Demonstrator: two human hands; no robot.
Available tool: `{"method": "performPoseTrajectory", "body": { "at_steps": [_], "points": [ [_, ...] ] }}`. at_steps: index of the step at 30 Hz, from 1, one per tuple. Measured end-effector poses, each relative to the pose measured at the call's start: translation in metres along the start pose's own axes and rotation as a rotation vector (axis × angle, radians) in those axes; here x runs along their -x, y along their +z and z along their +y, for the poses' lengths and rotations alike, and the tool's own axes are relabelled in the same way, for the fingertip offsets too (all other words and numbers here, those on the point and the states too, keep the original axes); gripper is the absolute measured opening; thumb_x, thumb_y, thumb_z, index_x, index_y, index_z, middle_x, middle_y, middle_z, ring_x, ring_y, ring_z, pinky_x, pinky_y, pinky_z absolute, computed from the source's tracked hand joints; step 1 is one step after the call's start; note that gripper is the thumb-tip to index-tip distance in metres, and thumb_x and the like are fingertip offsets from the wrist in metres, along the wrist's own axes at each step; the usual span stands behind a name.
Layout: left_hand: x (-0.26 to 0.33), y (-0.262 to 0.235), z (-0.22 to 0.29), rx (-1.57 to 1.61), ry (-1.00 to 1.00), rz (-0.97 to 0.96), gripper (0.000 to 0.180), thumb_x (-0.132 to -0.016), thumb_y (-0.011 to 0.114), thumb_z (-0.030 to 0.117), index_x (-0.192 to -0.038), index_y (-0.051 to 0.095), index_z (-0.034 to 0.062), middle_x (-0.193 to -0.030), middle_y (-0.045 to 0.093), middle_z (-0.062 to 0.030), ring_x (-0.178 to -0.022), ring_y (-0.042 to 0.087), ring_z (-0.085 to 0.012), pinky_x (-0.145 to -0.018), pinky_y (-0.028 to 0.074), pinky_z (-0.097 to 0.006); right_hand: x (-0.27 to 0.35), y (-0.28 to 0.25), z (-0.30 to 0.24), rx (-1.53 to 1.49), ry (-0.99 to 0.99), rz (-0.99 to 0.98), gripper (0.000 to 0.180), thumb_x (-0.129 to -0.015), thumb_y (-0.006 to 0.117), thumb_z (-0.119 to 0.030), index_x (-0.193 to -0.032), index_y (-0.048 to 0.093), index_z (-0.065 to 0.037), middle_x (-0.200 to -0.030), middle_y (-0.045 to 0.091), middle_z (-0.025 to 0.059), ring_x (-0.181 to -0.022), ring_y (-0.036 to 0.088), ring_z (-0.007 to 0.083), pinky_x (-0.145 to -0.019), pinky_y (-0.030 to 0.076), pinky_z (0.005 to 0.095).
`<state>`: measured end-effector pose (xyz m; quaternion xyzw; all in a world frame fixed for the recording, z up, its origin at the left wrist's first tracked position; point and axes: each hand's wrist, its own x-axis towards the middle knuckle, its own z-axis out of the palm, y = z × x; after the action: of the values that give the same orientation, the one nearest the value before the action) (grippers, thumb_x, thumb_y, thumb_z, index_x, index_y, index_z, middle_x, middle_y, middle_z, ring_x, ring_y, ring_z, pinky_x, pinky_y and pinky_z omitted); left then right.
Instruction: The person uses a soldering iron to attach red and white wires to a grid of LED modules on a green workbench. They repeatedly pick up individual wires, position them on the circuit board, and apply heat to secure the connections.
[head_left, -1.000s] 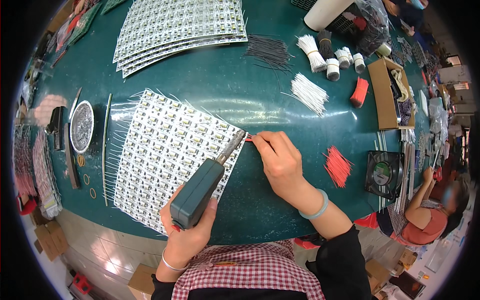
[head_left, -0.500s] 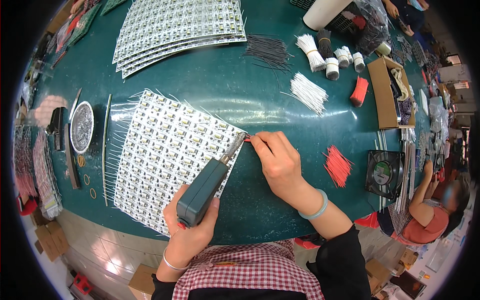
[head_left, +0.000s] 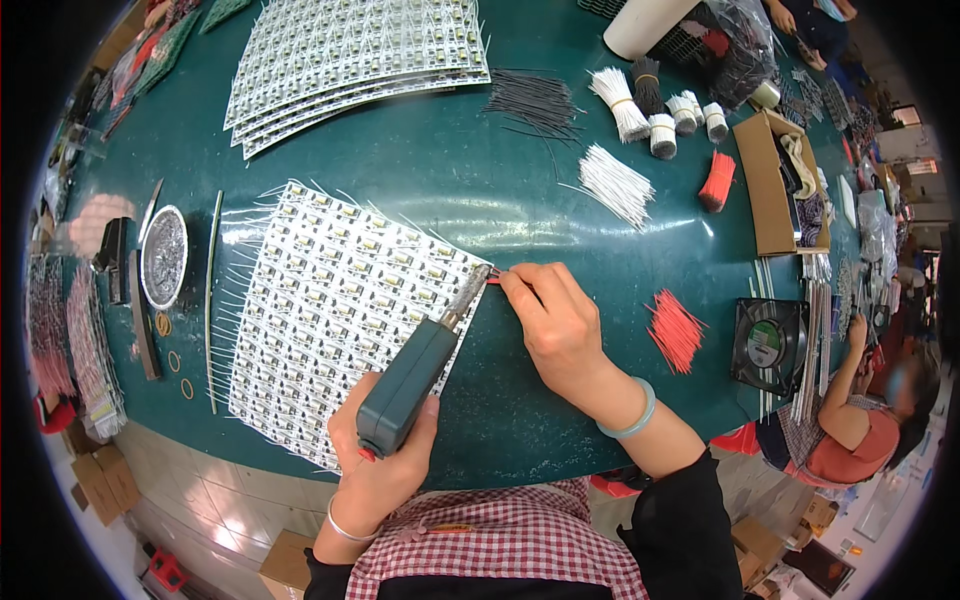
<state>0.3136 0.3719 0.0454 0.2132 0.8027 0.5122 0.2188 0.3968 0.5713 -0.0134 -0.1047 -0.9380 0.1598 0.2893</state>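
Grips a green soldering iron (head_left: 407, 388) in the left hand (head_left: 383, 474), aimed toward one o'clock, at the two o'clock corner of a circuit board (head_left: 318, 310). Pinches there, apparently, a red wire (head_left: 493, 281) in the right hand (head_left: 558, 328). Farther off, toward eleven o'clock, has stacked boards (head_left: 355, 50).

I can read no words from here. On my tabletop (head_left: 500, 425), the fan (head_left: 744, 340) carries a green-and-black label (head_left: 766, 342), its print too small; the orange tag (head_left: 450, 528) on my apron (head_left: 500, 550) is equally unreadable.
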Motion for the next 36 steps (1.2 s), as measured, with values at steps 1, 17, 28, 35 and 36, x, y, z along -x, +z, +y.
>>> {"method": "performPoseTrajectory", "body": {
  "at_steps": [1, 17, 28, 35, 36],
  "points": [
    [0.001, -0.001, 0.000, 0.010, -0.017, 0.001, 0.012, -0.078, 0.074, 0.003, -0.082, 0.062, -0.0003, -0.064, 0.056, -0.0029, -0.057, 0.048, -0.0073, -0.052, 0.039, -0.025, 0.000, 0.000, 0.000, -0.001, -0.004, 0.002, 0.030, -0.067, 0.066, 0.006, -0.097, 0.064, 0.006, -0.093, 0.061, 0.0119, -0.080, 0.060, 0.0243, -0.061, 0.052, 0.0302],
    [0.009, -0.006, 0.003, 0.028, 0.029, 0.073, 0.019, -0.077, 0.076, 0.004, -0.093, 0.068, -0.0040, -0.077, 0.066, -0.0046, -0.063, 0.057, -0.0083, -0.058, 0.047, -0.025, -0.002, 0.000, -0.005, -0.039, 0.058, 0.022, 0.027, -0.068, 0.063, 0.010, -0.094, 0.065, 0.004, -0.090, 0.062, 0.0122, -0.075, 0.060, 0.0257, -0.061, 0.051, 0.0336],
    [0.019, -0.011, 0.000, 0.040, -0.006, 0.127, 0.020, -0.077, 0.078, 0.006, -0.093, 0.069, -0.0026, -0.080, 0.067, -0.0044, -0.067, 0.058, -0.0084, -0.061, 0.047, -0.024, 0.003, -0.003, -0.009, -0.034, -0.053, 0.090, 0.026, -0.069, 0.067, 0.004, -0.094, 0.061, 0.005, -0.090, 0.060, 0.0114, -0.077, 0.059, 0.0249, -0.062, 0.050, 0.0322],
    [0.019, -0.016, 0.004, 0.016, -0.055, 0.039, 0.018, -0.079, 0.074, 0.002, -0.094, 0.066, -0.0027, -0.080, 0.065, -0.0036, -0.068, 0.056, -0.0066, -0.061, 0.044, -0.022, 0.012, 0.003, -0.010, -0.065, -0.011, 0.011, 0.029, -0.068, 0.067, 0.004, -0.097, 0.063, 0.005, -0.088, 0.061, 0.0108, -0.076, 0.059, 0.0241, -0.060, 0.051, 0.0313],
    [0.019, -0.016, 0.005, 0.004, -0.055, 0.030, 0.017, -0.079, 0.074, 0.002, -0.093, 0.066, -0.0026, -0.080, 0.064, -0.0034, -0.068, 0.055, -0.0063, -0.060, 0.044, -0.022, 0.012, 0.002, -0.010, -0.061, -0.011, 0.011, 0.029, -0.068, 0.067, 0.004, -0.097, 0.063, 0.005, -0.089, 0.061, 0.0108, -0.076, 0.059, 0.0239, -0.060, 0.051, 0.0311]
  ]
}}
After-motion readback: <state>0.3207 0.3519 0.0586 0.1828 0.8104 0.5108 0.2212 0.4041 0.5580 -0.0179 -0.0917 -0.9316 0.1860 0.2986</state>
